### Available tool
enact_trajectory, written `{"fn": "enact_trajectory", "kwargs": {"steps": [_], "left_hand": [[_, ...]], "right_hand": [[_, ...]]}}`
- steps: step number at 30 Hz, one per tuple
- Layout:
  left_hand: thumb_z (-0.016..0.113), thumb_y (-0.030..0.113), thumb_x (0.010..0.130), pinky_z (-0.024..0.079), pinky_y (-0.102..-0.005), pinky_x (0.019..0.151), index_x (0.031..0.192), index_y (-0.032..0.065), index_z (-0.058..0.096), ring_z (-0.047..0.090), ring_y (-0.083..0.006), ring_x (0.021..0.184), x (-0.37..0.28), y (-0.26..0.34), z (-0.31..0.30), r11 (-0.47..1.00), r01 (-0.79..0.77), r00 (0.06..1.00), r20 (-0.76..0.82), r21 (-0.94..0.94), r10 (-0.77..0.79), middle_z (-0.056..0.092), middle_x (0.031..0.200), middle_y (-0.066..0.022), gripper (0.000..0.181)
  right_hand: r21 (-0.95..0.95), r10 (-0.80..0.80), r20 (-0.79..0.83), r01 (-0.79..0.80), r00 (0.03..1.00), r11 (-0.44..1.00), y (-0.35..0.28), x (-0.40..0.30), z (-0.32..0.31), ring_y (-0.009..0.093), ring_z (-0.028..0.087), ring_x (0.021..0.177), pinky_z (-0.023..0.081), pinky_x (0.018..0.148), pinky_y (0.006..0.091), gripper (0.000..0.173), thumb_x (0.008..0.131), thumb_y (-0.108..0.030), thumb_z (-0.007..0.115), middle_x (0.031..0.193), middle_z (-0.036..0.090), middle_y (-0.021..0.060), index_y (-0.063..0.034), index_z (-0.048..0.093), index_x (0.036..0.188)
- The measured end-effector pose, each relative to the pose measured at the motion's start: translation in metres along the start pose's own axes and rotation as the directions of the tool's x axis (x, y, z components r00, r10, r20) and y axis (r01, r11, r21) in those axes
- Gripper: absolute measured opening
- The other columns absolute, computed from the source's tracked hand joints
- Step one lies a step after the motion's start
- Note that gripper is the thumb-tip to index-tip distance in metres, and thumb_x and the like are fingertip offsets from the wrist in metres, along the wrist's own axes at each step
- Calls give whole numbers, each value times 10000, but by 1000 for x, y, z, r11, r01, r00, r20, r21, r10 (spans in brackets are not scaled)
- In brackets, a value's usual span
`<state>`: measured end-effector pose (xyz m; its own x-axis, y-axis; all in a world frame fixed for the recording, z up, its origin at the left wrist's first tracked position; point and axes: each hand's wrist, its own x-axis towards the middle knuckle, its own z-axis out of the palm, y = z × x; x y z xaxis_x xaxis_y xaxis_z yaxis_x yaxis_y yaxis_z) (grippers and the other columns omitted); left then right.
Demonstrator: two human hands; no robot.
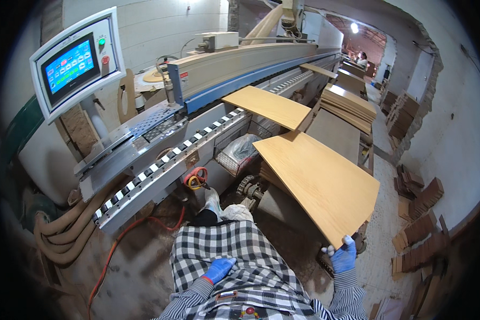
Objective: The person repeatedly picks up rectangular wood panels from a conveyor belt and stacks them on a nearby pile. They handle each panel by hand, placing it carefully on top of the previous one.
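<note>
My right hand (343,255), in a blue-coated glove, grips the near corner of a light wood-grain panel (320,180). The thumb and fingers hold its edge. The panel lies slanted over a stack of boards (274,174), most of which it hides. Its far corner meets or overlaps a second wood-grain panel (270,106), which rests across the roller rail (176,151) of an edge banding machine (240,68). My left hand (220,269), gloved in blue too, lies against the checked apron (212,242) at my waist, its fingers curled together.
A lit control screen (70,64) stands at left. Scissors (196,178) hang below the rail, near a wire basket (234,160). A red hose (116,244) crosses the floor. Board stacks (348,104) line the roller conveyor (332,130); more (424,200) stand by the wall. A person (361,60) is far off.
</note>
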<state>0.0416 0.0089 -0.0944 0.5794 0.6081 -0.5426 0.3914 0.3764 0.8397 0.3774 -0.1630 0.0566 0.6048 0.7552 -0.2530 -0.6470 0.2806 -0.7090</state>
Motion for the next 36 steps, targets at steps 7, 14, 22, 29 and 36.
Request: {"fn": "enact_trajectory", "kwargs": {"steps": [7, 14, 22, 29, 36], "left_hand": [[435, 416, 911, 456, -252, 628, 844, 22, 658, 571, -140, 648, -5, 7, -1, 998, 54, 998, 7, 34, -55, 633, 719, -58, 458], [455, 354, 906, 474, -241, 573, 880, 27, 618, 582, -127, 613, 13, -12, 0, 996, -31, 999, 19, 79, 30, 638, 735, -59, 366], [449, 384, 898, 471, -243, 589, 852, 39, 626, 567, -124, 588, -13, 20, -3, 998, -21, 1000, 14, 58, 20, 628, 710, -51, 391], [391, 278, 912, 452, -363, 827, 1123, 57, 553, 583, -300, 925, 19, -30, -6, 574, -417, 874, 137, 705, 466, 612, 1009, -172, 346], [387, 213, 888, 421, -382, 857, 1182, 37, 485, 529, -282, 1057, 55, -58, 4, 454, -445, 768, 68, 772, 637, 524, 1185, -195, 356]], "right_hand": [[-22, 117, 144, -115, 983, 993, 27, 12, 21, 289, 624, 826, 535, 758, 467, 522, 756, -90, 607, 992, 583, 180, 33, 384, 1212], [-183, 62, 235, -19, 970, 983, 53, -21, 56, 308, 560, 977, 498, 827, 508, 700, 666, -68, 591, 1161, 491, 175, -29, 322, 1311], [-144, 325, 520, -294, 790, 945, 78, -5, 119, 354, 527, 1069, 504, 834, 503, 736, 667, -38, 616, 1219, 459, 229, 41, 280, 1317], [-319, 461, 641, -333, 614, 887, 137, -4, 214, 285, 559, 1038, 502, 855, 451, 646, 741, -119, 639, 1177, 509, 192, 28, 335, 1291], [-672, 725, 670, -283, 160, 684, 187, -7, 259, 199, 630, 862, 496, 803, 298, 547, 735, -144, 699, 984, 642, 138, 15, 465, 1203]]}}
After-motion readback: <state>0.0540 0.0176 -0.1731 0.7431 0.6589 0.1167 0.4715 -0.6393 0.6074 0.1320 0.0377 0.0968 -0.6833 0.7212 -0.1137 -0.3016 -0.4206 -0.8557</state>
